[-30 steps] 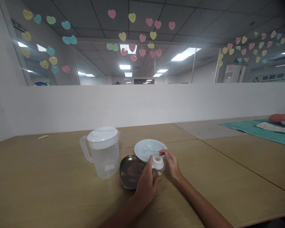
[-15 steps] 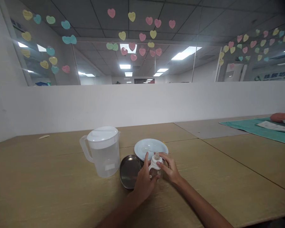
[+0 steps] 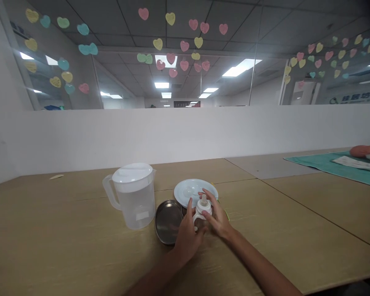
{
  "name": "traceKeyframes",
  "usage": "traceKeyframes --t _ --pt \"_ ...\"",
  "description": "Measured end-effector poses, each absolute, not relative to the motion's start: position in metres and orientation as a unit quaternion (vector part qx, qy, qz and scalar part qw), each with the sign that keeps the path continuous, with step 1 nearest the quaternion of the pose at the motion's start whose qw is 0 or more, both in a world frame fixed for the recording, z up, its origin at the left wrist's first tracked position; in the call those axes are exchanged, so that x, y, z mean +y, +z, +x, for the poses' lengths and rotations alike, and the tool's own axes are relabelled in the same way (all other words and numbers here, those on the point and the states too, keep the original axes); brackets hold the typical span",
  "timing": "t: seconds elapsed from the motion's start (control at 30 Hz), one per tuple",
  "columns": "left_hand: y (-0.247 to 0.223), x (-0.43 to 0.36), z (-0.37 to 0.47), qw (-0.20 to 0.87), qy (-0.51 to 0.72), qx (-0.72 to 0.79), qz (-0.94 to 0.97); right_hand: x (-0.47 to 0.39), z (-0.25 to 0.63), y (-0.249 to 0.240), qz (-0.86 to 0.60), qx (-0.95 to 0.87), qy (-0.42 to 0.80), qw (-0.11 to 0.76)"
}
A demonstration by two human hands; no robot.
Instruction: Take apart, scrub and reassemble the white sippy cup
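right fingers: I see them spread over the white cap, fingertips (image 3: 208, 213) pressed on its collar, index raised past the teat. Gripping, not flat.
left fingers: thumb (image 3: 189, 204) up against the cap's left side, the rest curled round the clear body below. Closed on it.
bottle: small baby bottle (image 3: 201, 210), white cap, pale teat, upright between both hands, just above or on the desk; I can't tell which.
right hand: right hand (image 3: 217, 218) comes in from the lower right, wrist low, palm turned left toward the bottle.
left hand: left hand (image 3: 188, 237) comes from below centre, back of hand to camera, forearm angled up from the bottom edge.
steel dish: round metal dish (image 3: 168, 220) just left of the left hand, touching or near its knuckles.
plate: white plate (image 3: 188, 190) right behind the bottle.
pitcher: clear lidded pitcher (image 3: 132, 195) left of the dish, handle facing left.
desk: wooden desk (image 3: 64, 246); green mat (image 3: 333, 166) far right, well apart.
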State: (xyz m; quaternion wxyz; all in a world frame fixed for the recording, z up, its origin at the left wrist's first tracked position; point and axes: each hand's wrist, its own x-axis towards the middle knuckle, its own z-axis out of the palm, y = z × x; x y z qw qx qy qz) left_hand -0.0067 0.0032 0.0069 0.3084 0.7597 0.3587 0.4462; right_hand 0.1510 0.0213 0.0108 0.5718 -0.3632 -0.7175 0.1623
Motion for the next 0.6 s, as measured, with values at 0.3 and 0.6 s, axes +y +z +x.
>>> traceKeyframes --t 0.3,0.6 --pt "0.010 0.002 -0.004 0.312 0.433 0.390 0.750 0.035 0.159 0.005 -0.308 -0.643 0.226 0.664" --pt "0.006 0.003 -0.006 0.317 0.432 0.390 0.749 0.028 0.149 0.015 -0.382 -0.663 0.268 0.585"
